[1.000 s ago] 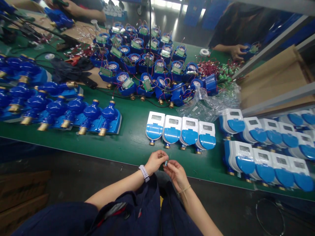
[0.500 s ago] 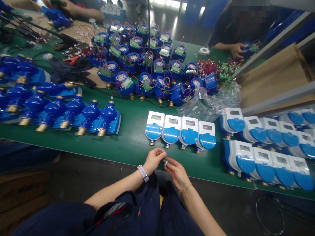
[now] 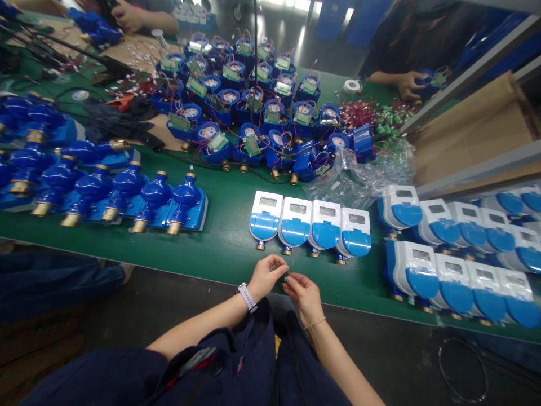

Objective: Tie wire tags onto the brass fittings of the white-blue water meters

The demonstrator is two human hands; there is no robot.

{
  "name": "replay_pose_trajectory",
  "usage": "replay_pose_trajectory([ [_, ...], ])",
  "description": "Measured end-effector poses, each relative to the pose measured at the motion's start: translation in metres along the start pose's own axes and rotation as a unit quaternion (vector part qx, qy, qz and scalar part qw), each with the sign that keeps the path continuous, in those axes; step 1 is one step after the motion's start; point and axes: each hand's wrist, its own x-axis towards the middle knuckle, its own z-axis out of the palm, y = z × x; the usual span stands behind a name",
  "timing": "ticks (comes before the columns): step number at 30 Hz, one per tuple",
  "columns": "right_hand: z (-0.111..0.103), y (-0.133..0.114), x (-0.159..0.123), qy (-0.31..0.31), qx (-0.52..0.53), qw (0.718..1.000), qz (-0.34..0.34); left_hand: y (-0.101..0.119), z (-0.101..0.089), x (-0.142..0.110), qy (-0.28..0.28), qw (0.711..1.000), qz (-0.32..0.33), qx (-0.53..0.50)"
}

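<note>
My left hand [image 3: 267,276], with a pale watch on the wrist, is closed in a pinch at the front edge of the green table. What its fingertips hold is too small to make out. Beside it, my right hand [image 3: 305,296] pinches a small grey piece [image 3: 286,278] between thumb and forefinger. The fingertips of both hands are close together. Just beyond them stand several white-and-blue water meters in a row, among them one with its blue lid closed [image 3: 295,231] and a leftmost one [image 3: 265,221], brass ends towards me.
More finished meters [image 3: 418,270] fill the right side. Blue meter bodies [image 3: 158,197] lie in rows at left. Opened meters with circuit boards [image 3: 251,145] and a clear plastic bag [image 3: 346,180] lie behind. Across the table, another person's hand [image 3: 409,85] holds a blue meter.
My right hand has turned slightly, and less of the small grey piece shows between its fingers. My left hand has barely moved. At lower left, another person's leg has come into view.
</note>
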Motion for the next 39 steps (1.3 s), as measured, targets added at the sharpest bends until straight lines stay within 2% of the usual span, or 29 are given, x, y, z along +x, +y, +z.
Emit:
replay_pose_trajectory([
  [7,-0.0027,0.0029,-0.0014,-0.033,0.005,0.999,0.000,0.0019,-0.0005,0.0001,0.001,1.000,0.000,0.009],
  [24,-0.0023,-0.0001,-0.0031,-0.027,0.004,1.000,0.005,0.0036,0.0013,-0.0001,0.014,1.000,-0.005,0.013],
  [39,0.0000,-0.0007,-0.0025,-0.023,-0.002,1.000,0.009,0.0028,-0.0014,-0.0017,0.001,1.000,0.002,0.027],
])
